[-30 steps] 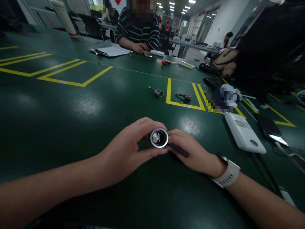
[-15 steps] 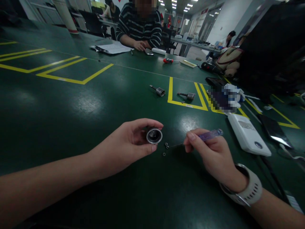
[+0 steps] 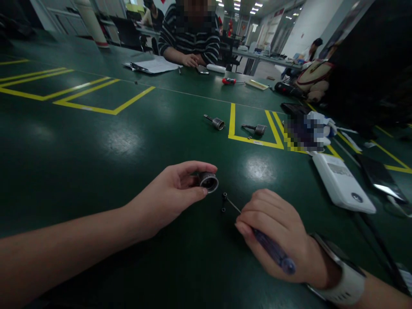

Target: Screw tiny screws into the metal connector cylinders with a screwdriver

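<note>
My left hand (image 3: 174, 189) is closed round a dark metal cup-shaped part (image 3: 208, 182), its round opening tilted toward me. In my right hand (image 3: 273, 234) is a screwdriver with a clear purplish handle (image 3: 273, 253) and a thin shaft (image 3: 233, 204). The shaft's tip is at a small metal ring (image 3: 224, 195), which looks lifted just off the tabletop, though I cannot be sure. Another small ring (image 3: 223, 210) lies just below it. Beyond my hands lie two metal cups with shafts, one (image 3: 218, 123) outside the yellow tape and one (image 3: 260, 129) inside it.
A white power bank (image 3: 343, 182) and a black phone (image 3: 383, 178) lie on the right. Farther off are a red-handled screwdriver (image 3: 229, 81), papers (image 3: 156, 65) and a black cordless tool (image 3: 286, 89). A person in a striped top (image 3: 189, 38) sits across the green table.
My right hand has turned over and come nearer to me, so the screwdriver handle now points down toward me. Its tip has reached the upper ring. The cup in my left hand has tilted slightly.
</note>
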The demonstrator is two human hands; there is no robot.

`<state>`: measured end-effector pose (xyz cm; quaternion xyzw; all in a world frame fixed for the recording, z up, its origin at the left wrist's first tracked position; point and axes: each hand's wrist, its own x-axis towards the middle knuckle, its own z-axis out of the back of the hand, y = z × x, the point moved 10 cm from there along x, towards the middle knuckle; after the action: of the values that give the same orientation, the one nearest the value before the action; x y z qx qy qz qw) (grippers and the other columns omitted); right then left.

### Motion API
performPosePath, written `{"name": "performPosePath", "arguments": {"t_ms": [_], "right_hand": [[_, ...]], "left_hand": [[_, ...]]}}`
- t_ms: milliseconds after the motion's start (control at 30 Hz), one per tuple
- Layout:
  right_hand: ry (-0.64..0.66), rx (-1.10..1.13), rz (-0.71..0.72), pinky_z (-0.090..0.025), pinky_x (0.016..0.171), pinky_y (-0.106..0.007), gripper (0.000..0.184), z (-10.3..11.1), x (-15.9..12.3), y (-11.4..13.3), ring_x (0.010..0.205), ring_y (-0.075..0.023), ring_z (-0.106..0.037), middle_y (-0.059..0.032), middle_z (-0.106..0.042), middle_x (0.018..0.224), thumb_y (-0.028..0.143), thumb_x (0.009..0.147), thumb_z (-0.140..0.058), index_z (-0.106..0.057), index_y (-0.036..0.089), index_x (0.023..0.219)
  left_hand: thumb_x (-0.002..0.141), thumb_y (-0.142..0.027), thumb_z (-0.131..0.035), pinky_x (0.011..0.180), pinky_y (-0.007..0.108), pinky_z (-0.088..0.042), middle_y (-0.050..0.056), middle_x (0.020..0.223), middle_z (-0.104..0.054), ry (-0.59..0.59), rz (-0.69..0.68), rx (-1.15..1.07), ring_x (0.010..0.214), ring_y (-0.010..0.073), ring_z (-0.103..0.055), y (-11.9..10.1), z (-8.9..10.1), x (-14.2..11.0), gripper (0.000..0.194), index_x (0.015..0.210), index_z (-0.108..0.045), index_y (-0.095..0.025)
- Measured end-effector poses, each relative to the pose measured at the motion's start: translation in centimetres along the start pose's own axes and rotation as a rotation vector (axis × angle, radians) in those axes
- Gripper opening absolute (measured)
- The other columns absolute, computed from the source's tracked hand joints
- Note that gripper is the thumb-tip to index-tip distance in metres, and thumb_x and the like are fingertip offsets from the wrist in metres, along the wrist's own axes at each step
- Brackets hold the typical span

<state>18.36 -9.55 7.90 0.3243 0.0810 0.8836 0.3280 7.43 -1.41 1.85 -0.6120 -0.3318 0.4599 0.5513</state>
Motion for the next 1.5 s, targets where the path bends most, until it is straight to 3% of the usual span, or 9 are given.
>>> {"name": "performPosePath", "arguments": {"t_ms": [200,367,567,800,1333,1400,1500], "right_hand": [[-0.131,-0.032,0.127,-0.049,0.061,-0.035,0.009,1.3,-0.3,1.6,0.062,-0.0172,-0.059,-0.0069,-0.065,0.066,0.011,0.086,-0.05,-0.059,0.013,0.087],[-0.112,-0.011,0.169,-0.053,0.067,-0.037,0.015,1.3,-0.1,2.7,0.067,-0.0183,-0.062,-0.0081,-0.068,0.071,0.017,0.091,-0.046,-0.06,0.012,0.092],[-0.071,-0.022,0.129,-0.051,0.075,-0.037,0.011,0.0,-0.1,2.2,0.077,-0.0196,-0.062,-0.0101,-0.069,0.08,0.017,0.089,-0.053,-0.06,0.009,0.092],[-0.039,-0.015,0.124,-0.051,0.071,-0.036,0.01,-0.5,0.4,2.4,0.075,-0.019,-0.062,-0.0091,-0.067,0.078,0.014,0.089,-0.052,-0.06,0.009,0.091],[-0.095,-0.004,0.057,-0.051,0.072,-0.035,0.012,0.0,0.7,3.1,0.073,-0.0176,-0.063,-0.008,-0.069,0.078,0.015,0.09,-0.05,-0.061,0.012,0.089],[-0.167,0.126,-0.019,-0.05,0.079,-0.036,0.012,1.0,0.4,1.9,0.075,-0.0171,-0.063,-0.0071,-0.069,0.078,0.017,0.09,-0.05,-0.062,0.013,0.09],[-0.341,0.447,-0.315,-0.046,0.091,-0.039,0.016,2.1,-0.7,-2.5,0.074,-0.0154,-0.063,-0.0027,-0.067,0.074,0.02,0.091,-0.049,-0.064,0.018,0.085]], "left_hand": [[0.069,-0.01,-0.064,0.09,0.031,-0.05,0.002,0.101,-0.071,-0.013,-0.025,0.012,0.095,0.0172,-0.065,-0.1,0.2,0.0,0.032,0.1,-0.064,-0.018],[0.069,-0.012,-0.064,0.087,0.033,-0.052,0.003,0.101,-0.07,-0.004,-0.024,0.014,0.095,0.0187,-0.065,0.2,-0.1,-0.2,0.032,0.1,-0.064,-0.019],[0.069,-0.012,-0.063,0.084,0.031,-0.053,0.002,0.098,-0.071,0.001,-0.028,0.004,0.092,0.0177,-0.066,0.1,-0.5,-0.5,0.03,0.098,-0.063,-0.019],[0.069,-0.013,-0.063,0.081,0.031,-0.052,0.003,0.093,-0.071,-0.041,-0.032,0.023,0.086,0.017,-0.066,0.0,-0.3,-0.6,0.024,0.092,-0.064,-0.018],[0.069,-0.012,-0.061,0.078,0.031,-0.052,0.003,0.089,-0.071,-0.08,-0.031,0.029,0.085,0.0172,-0.066,0.0,0.0,-0.5,0.018,0.086,-0.066,-0.017],[0.07,-0.011,-0.061,0.081,0.031,-0.052,0.003,0.09,-0.071,-0.074,-0.016,0.013,0.087,0.0174,-0.066,0.1,0.1,-0.4,0.019,0.088,-0.066,-0.016],[0.07,-0.01,-0.064,0.084,0.031,-0.052,0.003,0.097,-0.071,-0.092,-0.023,-0.044,0.091,0.017,-0.066,-0.1,0.5,-0.2,0.025,0.094,-0.063,-0.017]]}}
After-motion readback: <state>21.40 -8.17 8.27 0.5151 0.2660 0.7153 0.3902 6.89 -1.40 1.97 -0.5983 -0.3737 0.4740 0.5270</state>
